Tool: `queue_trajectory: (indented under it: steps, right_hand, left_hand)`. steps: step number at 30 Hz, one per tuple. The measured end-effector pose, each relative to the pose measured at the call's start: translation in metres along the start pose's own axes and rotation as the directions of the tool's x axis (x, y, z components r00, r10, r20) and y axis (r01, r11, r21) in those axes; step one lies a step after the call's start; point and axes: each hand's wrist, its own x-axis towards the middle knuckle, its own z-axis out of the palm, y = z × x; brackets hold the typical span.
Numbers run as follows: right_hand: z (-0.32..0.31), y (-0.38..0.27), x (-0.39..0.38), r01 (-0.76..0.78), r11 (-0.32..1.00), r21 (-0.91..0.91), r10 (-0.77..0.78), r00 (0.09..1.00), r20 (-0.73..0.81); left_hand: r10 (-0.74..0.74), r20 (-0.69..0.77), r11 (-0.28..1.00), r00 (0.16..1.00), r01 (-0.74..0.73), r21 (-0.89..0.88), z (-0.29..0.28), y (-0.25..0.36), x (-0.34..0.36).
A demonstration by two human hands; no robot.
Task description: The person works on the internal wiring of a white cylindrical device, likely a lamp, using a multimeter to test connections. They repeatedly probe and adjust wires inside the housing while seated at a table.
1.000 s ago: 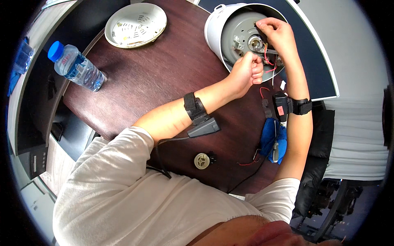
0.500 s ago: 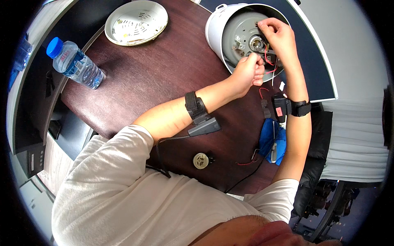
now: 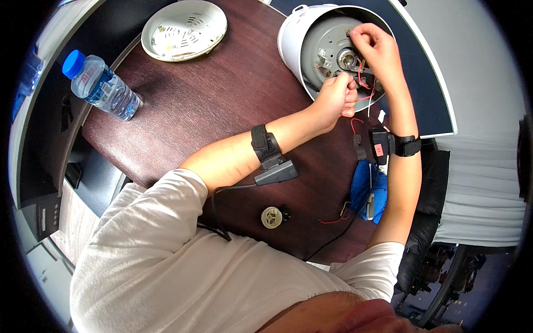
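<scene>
A white rice cooker body (image 3: 293, 47) lies on its side at the far right of the table, its open underside facing me. Inside show a grey metal plate (image 3: 321, 41), a round metal part at its centre, small brackets and thin red wires (image 3: 364, 83). My left hand (image 3: 337, 99) is closed in a fist at the lower edge of the opening; what its fingers grip is hidden. Reaching in from the right, my right hand (image 3: 380, 51) pinches with thumb and forefinger near the plate's upper right. A small dark bit shows at those fingertips, too small to name.
A round white cover (image 3: 184, 33) with slots lies at the back left. By the left edge stands a water bottle (image 3: 105, 89) with a blue cap. A small round cream part (image 3: 272, 217) sits near me. A blue cloth or pouch (image 3: 361, 186) lies under my right forearm, beside loose wires.
The red wires inside the cooker have shifted slightly. Both hands stay in nearly the same place, still closed.
</scene>
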Motion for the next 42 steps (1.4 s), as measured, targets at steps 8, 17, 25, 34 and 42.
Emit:
queue_trajectory:
  steps: [8, 17, 25, 34, 42]
  right_hand:
    - [-0.001, -0.002, -0.003, 0.002, 0.998, -0.064, -0.004, 0.999, -0.037]
    - [-0.012, -0.025, -0.028, 0.010, 0.991, -0.132, -0.025, 0.993, -0.113]
    - [-0.049, 0.012, -0.062, -0.078, 0.870, -0.486, -0.185, 0.863, -0.471]
    - [-0.041, 0.041, -0.090, 0.009, 0.969, -0.248, -0.127, 0.877, -0.463]
    - [-0.059, 0.021, -0.124, 0.202, 0.895, -0.397, -0.423, 0.666, -0.615]
  left_hand:
    - [0.005, -0.013, 1.000, 1.000, -0.005, -0.002, 0.002, 0.000, 0.000]
    - [-0.004, 0.004, 0.998, 1.000, 0.003, 0.070, -0.003, -0.012, 0.001]
    - [0.047, 0.009, 0.951, 0.999, -0.048, 0.305, -0.005, -0.035, -0.009]
    - [0.015, 0.047, 0.767, 0.999, -0.042, 0.641, -0.022, -0.054, -0.018]
    - [0.230, 0.192, 0.406, 0.954, -0.273, 0.872, -0.014, -0.061, -0.043]
